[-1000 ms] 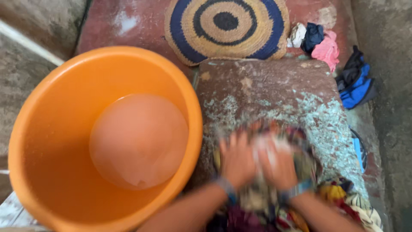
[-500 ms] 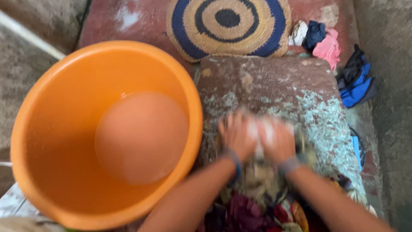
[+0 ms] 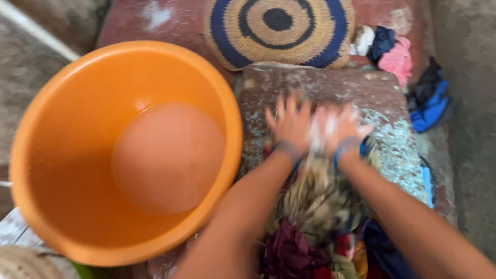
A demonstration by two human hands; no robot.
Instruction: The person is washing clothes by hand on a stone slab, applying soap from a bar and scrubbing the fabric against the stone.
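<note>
1. A wet, many-coloured patterned cloth (image 3: 320,206) lies bunched on a worn, soapy stone slab (image 3: 361,93), its near end trailing toward the person in maroon, red and dark blue folds.
2. The left hand (image 3: 290,123) presses on the far end of the cloth, fingers (image 3: 281,106) spread wide and flat, not gripping anything.
3. The right hand (image 3: 336,126) lies just beside it, touching or nearly touching the left; it is blurred and streaked with white suds, and whether its fingers are spread or curled cannot be told.
4. Each wrist wears a bluish band.
5. The slab is flecked with pale lather on both sides of the hands.
6. Left of the slab, touching its edge, stands a big orange basin (image 3: 57,129) holding cloudy water.
7. Beyond the slab lies a round woven mat (image 3: 232,36) with blue and tan rings.
8. To the right of the mat sit small bundles of clothes (image 3: 385,51), white, dark blue and pink, and further right a blue and black garment (image 3: 429,103) rests against the rough floor.
</note>
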